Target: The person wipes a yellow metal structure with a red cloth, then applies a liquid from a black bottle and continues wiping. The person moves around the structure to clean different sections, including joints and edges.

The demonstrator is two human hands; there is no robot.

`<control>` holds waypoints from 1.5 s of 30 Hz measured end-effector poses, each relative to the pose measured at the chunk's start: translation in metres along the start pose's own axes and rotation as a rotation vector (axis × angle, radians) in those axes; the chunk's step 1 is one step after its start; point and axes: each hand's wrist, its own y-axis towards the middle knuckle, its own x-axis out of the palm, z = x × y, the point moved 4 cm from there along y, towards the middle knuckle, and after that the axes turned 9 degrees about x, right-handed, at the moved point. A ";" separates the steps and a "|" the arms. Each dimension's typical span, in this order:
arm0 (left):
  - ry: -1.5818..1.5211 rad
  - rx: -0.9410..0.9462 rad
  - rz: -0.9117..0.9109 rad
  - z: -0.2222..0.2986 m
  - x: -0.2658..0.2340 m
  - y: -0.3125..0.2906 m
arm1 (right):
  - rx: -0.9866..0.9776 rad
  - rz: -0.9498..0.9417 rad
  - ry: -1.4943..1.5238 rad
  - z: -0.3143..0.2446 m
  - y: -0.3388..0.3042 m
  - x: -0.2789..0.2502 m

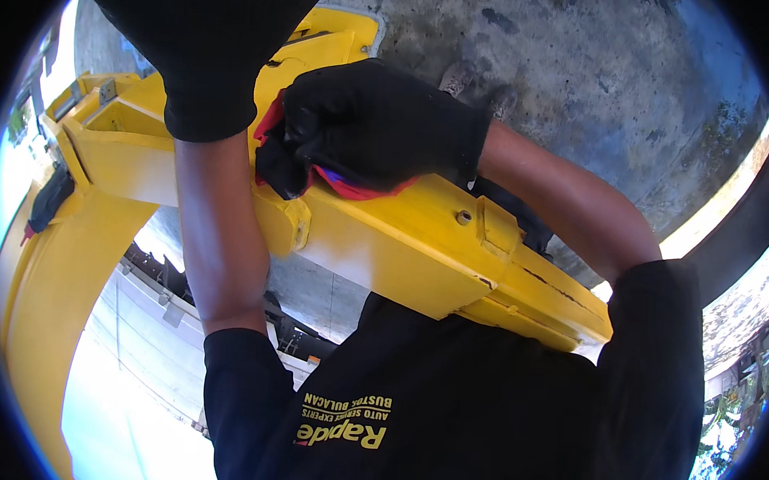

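My right hand (372, 124), in a black glove, is closed around a red and black cloth (365, 188). It presses the cloth against the top of a long yellow metal beam (402, 232), which runs slantwise across in front of my body. My left hand (217, 48), also gloved in black, is raised over the far left part of the yellow frame, very close to the view. Its fingers are cut off or hidden at the upper edge, so their pose does not show. A bolt-like stub (464, 217) stands on the beam to the right of my right hand.
A wide yellow post or arm (65, 286) curves down the left side. A dark cloth or glove with a red tip (52, 198) hangs on it. Stained grey concrete floor (580, 94) lies beyond the beam.
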 end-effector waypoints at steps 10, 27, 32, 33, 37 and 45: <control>-0.544 0.201 -0.458 0.031 0.005 0.011 | 0.003 -0.126 0.171 -0.026 -0.097 -0.025; -0.489 0.242 -0.230 0.019 0.008 0.002 | 0.088 -0.148 0.467 -0.025 -0.137 -0.021; -0.235 0.230 -0.348 0.007 0.007 -0.002 | 0.286 -0.006 -0.081 -0.003 0.002 -0.003; -0.239 0.163 -0.370 0.001 0.005 -0.005 | 0.240 -0.016 -0.036 -0.001 -0.007 -0.004; -0.230 0.127 -0.298 0.015 0.002 -0.004 | 0.375 -0.368 0.397 0.027 -0.098 -0.043; -0.115 0.200 -0.410 0.010 0.008 -0.003 | 0.176 -0.129 0.401 0.026 -0.051 -0.008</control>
